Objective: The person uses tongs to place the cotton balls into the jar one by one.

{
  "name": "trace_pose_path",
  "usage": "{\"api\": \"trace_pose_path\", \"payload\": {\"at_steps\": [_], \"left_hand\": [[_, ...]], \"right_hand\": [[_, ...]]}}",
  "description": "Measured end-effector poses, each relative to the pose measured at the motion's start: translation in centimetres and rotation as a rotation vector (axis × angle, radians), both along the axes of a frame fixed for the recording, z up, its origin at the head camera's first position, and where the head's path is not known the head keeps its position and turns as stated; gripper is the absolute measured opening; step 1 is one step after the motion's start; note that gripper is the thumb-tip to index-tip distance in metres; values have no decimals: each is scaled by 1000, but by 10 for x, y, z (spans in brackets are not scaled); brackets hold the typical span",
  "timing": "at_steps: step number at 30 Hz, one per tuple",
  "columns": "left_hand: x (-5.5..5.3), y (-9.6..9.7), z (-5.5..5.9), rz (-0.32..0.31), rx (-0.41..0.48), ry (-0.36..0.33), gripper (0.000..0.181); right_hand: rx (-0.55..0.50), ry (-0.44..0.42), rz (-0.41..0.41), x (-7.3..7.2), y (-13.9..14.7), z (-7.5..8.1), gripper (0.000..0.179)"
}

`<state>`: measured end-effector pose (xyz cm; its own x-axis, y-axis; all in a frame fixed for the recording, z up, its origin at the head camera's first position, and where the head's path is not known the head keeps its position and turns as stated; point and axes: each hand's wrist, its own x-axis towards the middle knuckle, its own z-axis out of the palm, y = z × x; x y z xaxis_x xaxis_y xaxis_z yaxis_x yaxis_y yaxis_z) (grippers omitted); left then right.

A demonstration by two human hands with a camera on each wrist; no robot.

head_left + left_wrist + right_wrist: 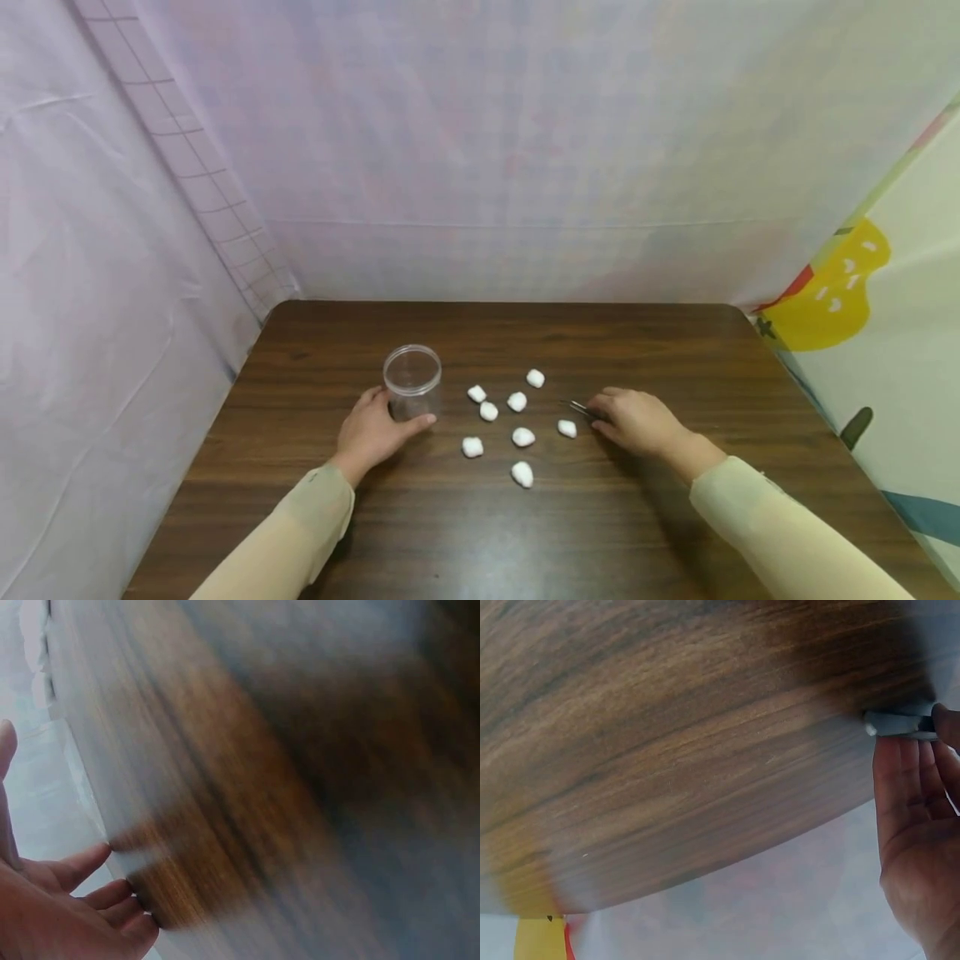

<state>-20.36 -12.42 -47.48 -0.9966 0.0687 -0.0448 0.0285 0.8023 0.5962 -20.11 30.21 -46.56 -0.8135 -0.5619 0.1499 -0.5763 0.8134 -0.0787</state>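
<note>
Clear plastic jar (415,406) is right in the crook of the left hand (377,432), thumb spread along its near side and the other fingers round its left, though I can't tell how firmly that hand grips it. Past that thumb, off to its right, eight cotton balls (522,437) are scattered on the wooden table (615,350), filling most of the gap between the hands. Over on the other side, the right hand (637,419) is pinching a pair of tweezers (581,407) between thumb and fingers, tips poking out to its left, and the nearest ball (567,428) is just left of that hand, a bit closer to the person than the tips. Can't make out whether those tips are apart or touching, tbh. If I had to bet on trouble, it's here: the tweezers look thin and mostly buried in the fingers, so a loose pinch could let them twist or slip. Swing that hand left too low and the knuckles could bump the nearest ball. As for the jar, it looks light, so a careless nudge from the left thumb might slide or tip it, and it could knock the balls closest to that hand.
</note>
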Motion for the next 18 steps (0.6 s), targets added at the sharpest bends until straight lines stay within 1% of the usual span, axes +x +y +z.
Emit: {"api": "trace_pose_path", "payload": {"at_steps": [4, 8, 18], "left_hand": [[0, 0, 0, -1, -4, 0, 99], [0, 0, 1, -1, -3, 3, 96], [1, 1, 2, 1, -8, 11, 95]], "right_hand": [[-9, 12, -13, 1, 0, -1, 20], [-8, 43, -26, 2, 1, 0, 19], [-26, 103, -15, 6, 6, 11, 19]]}}
